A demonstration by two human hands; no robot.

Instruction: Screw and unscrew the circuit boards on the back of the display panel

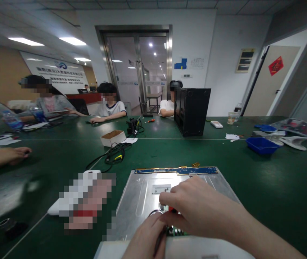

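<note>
A flat silver metal panel (131, 201) lies in front of me, with a narrow blue circuit board (164, 170) along its far edge. My right hand (193, 201) is over the panel, fingers curled on a small red-orange thing (171, 209) that they mostly cover, so its kind is not clear. Close beside it, my left hand (148, 235) is closed around a dark cable (155, 212) that loops over the panel. Part of a green circuit board (176, 231) shows under the hands. A white edge or casing (207, 248) lies nearest me.
On the green table (263, 201) are a black computer case (193, 111), a cardboard box (112, 138), coiled black cables (112, 156), a blue tray (262, 145) and a screwdriver (150, 121). A blurred white object (75, 192) lies left. Several people sit around; one arm (2, 158) reaches in left.
</note>
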